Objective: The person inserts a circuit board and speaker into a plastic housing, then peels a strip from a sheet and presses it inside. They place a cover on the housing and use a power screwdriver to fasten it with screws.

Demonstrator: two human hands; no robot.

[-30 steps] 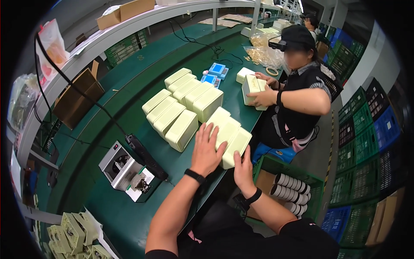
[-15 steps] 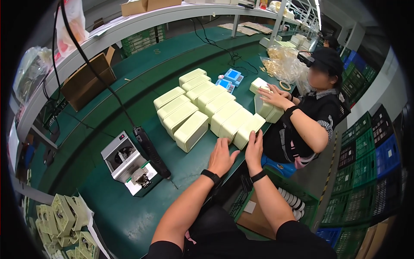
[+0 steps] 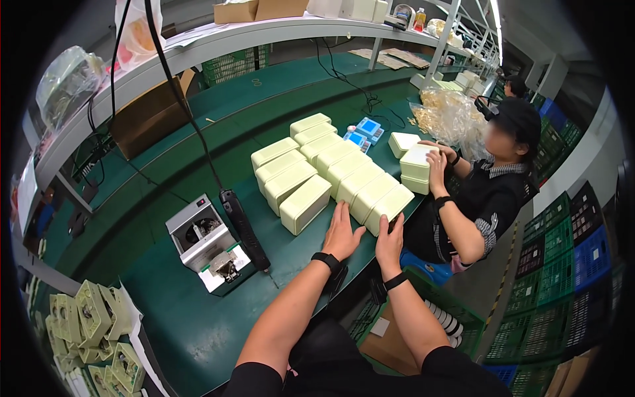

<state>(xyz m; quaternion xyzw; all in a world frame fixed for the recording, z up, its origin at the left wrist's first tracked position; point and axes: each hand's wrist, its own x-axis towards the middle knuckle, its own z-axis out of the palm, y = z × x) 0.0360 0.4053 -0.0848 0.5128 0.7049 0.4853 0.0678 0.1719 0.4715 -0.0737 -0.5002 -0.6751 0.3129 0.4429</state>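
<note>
Several pale-yellow plastic boxes with rounded edges stand in two rows on the green work table (image 3: 192, 331). My left hand (image 3: 342, 237) rests its fingertips at the near side of the longer row, thumb spread and fingers stretched. On the right, my right hand (image 3: 389, 243) has its fingers extended against the end box (image 3: 385, 206) of that row. Both hands are open, and neither is wrapped round a box. Left of them, another pale box (image 3: 305, 205) stands slightly askew at the near end of the shorter row.
A corded black electric screwdriver (image 3: 243, 228) lies beside a grey screw feeder (image 3: 205, 241). Blue devices (image 3: 357, 137) sit behind the boxes. At right, a co-worker (image 3: 506, 165) handles pale boxes (image 3: 418, 159). Pale moulded parts (image 3: 92, 314) fill the lower left; a green crate (image 3: 433, 291) stands below the table edge.
The end box now sits closer in line with its row, my hands still against it. My view has shifted slightly. The co-worker's hands have moved on their boxes.
</note>
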